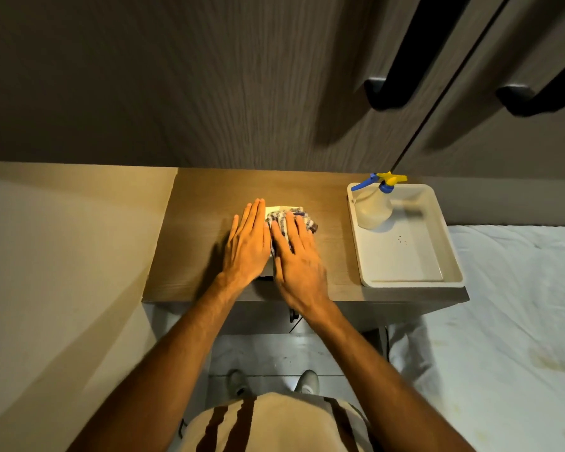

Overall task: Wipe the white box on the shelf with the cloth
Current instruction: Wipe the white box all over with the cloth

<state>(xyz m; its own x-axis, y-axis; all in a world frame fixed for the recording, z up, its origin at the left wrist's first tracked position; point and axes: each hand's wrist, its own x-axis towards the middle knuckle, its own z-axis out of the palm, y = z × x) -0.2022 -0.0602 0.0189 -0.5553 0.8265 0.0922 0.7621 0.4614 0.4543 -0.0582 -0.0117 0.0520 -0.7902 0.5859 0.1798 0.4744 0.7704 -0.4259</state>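
Both hands down flat on the wooden shelf [193, 256], side by side, nearly touching. Left hand [247, 243] open, fingers straight and together, pressed on the white box [282, 208], likely to keep it from sliding. Right hand [296, 256] open too, palm spread over the striped cloth [302, 220], pushing it down on the box top for rubbing. Box mostly hidden under hands and cloth; only a pale far edge showing, so its shape hard to tell. Off to the right, well apart, a spray bottle [372, 207] standing in a white tray [411, 282], parked out of the way.
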